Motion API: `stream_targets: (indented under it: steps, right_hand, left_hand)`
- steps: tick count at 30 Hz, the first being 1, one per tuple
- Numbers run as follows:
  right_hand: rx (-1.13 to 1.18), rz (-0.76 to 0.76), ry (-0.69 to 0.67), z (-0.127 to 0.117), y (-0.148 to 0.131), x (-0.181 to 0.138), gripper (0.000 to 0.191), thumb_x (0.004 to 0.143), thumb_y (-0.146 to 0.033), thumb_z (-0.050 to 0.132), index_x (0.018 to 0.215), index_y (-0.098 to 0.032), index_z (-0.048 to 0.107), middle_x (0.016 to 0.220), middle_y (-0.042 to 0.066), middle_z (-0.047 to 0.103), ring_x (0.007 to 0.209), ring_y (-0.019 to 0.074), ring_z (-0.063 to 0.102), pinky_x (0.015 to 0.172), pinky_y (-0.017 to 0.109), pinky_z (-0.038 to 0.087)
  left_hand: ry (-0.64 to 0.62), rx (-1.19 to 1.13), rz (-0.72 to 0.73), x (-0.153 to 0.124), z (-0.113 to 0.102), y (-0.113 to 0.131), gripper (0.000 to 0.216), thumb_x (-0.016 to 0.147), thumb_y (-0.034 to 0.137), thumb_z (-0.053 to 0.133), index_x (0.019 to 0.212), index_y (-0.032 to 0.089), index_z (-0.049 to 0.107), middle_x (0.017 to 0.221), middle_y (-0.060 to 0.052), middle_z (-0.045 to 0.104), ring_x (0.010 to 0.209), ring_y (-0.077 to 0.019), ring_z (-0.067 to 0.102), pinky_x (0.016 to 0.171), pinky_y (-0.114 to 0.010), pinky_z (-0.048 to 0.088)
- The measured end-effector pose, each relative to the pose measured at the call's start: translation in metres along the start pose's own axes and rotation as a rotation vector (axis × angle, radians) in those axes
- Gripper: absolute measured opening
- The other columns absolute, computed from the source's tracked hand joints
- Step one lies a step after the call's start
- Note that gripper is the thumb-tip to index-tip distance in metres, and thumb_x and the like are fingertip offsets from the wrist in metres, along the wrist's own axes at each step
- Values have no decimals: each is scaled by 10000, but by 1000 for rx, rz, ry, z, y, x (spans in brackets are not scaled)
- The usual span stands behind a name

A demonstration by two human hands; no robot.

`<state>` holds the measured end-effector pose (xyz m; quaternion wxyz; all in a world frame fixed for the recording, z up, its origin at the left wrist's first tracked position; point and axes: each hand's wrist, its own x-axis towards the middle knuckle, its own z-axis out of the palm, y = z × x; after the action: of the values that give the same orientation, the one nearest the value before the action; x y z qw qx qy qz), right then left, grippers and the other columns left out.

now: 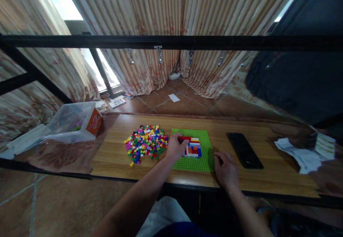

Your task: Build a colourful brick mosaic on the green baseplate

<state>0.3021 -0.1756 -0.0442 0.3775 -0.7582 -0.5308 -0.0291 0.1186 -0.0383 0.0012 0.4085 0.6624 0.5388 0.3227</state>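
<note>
A green studded baseplate (205, 163) lies on the wooden table, bearing a flat block of red, white, blue and yellow building bricks (193, 148). Over the block's upper left corner is my left hand (177, 147), thumb and fingers closed on a brick there; the fingers partly hide it. My right hand (226, 171) rests at the plate's right edge with curled fingers. Whatever those fingers may hold is hidden. Left of the plate, close to my left hand, spreads a pile of small loose bricks (147, 142) in many colours.
A black phone (244, 150) lies right of my right hand on the table (112, 158). White crumpled paper (300, 154) is at the far right. A clear plastic bin (71, 122) with an orange label stands to the left. A black bar (171, 42) crosses before the curtains.
</note>
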Motion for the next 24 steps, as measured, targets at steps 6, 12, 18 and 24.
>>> stream_targets:
  steps: [6, 12, 18, 24]
  right_hand:
    - [-7, 28, -21, 2, 4, -2, 302, 898, -378, 434, 899, -178, 660, 961, 114, 652, 914, 229, 596, 858, 385, 475]
    - [3, 21, -19, 1, 3, -3, 313, 902, -385, 418, 887, -182, 656, 970, 115, 651, 920, 231, 590, 851, 388, 473]
    - [13, 6, -37, 0, 0, 0, 317, 899, -376, 398, 881, -176, 644, 931, 115, 638, 907, 233, 587, 843, 385, 469]
    - [-21, -15, -58, -1, 4, 0, 345, 878, -392, 384, 875, -169, 646, 947, 124, 645, 895, 240, 589, 833, 380, 463]
  left_hand:
    - [-51, -77, -70, 7, 4, -3, 150, 697, 234, 696, 795, 167, 604, 712, 21, 595, 659, -117, 544, 625, -232, 426]
    - [-55, -116, -69, 5, 1, -3, 136, 702, 238, 684, 789, 173, 602, 696, 33, 595, 650, -118, 549, 603, -228, 421]
    - [-19, -95, 27, 1, 1, -9, 152, 761, 279, 658, 854, 166, 616, 803, -4, 626, 756, -136, 576, 718, -258, 456]
    - [107, -123, 106, -29, -3, -19, 311, 853, 310, 567, 1119, 150, 577, 1050, -82, 609, 743, -122, 564, 725, -274, 473]
